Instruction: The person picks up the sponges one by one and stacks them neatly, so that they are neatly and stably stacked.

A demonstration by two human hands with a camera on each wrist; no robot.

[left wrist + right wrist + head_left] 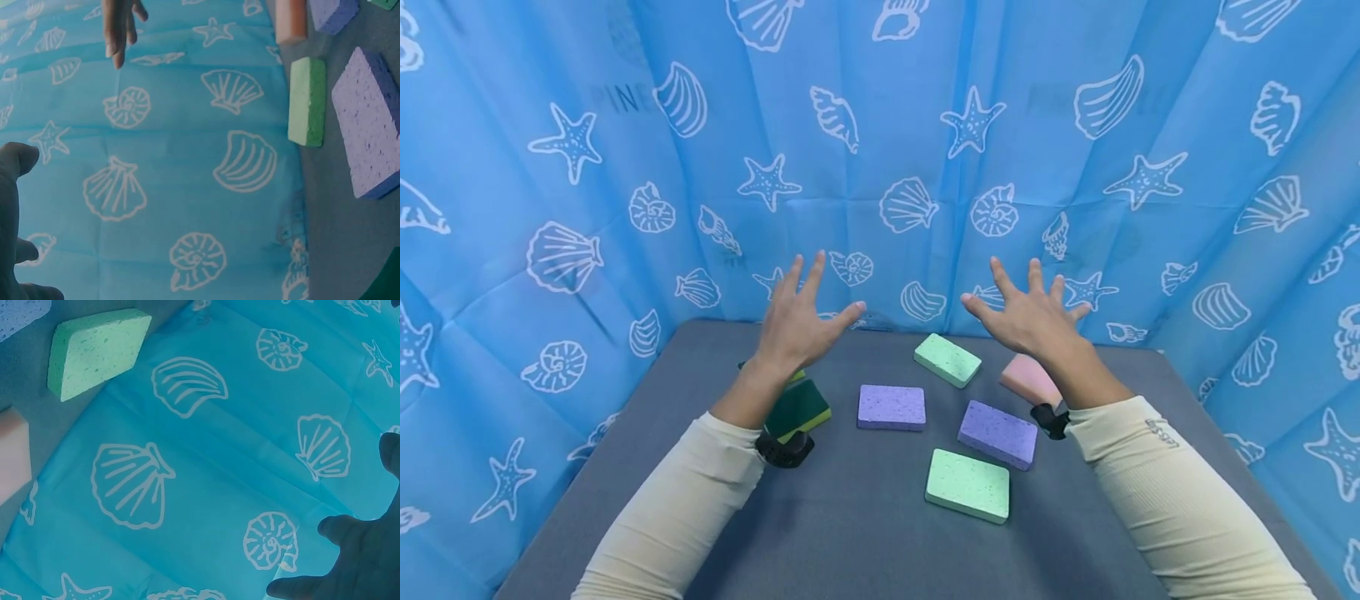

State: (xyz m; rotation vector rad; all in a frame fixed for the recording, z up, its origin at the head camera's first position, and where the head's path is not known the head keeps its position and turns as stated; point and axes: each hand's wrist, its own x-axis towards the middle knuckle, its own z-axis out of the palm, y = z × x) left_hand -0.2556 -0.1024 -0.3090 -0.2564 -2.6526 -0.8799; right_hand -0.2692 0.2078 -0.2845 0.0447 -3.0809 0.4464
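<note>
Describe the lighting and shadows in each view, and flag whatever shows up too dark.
Head view: bright and fairly even, with soft shadows on the table beside the sleeves; left wrist view: dimmer and hazy, the left grip very dark at the left edge; right wrist view: strong blue-green cast, the right grip almost a silhouette against the curtain.

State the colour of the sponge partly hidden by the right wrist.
The sponge is pink; it shows best in the head view.

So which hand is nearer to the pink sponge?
Right. The right hand appears just above the pink sponge in the head view; the left hand is raised well to its left.
</note>
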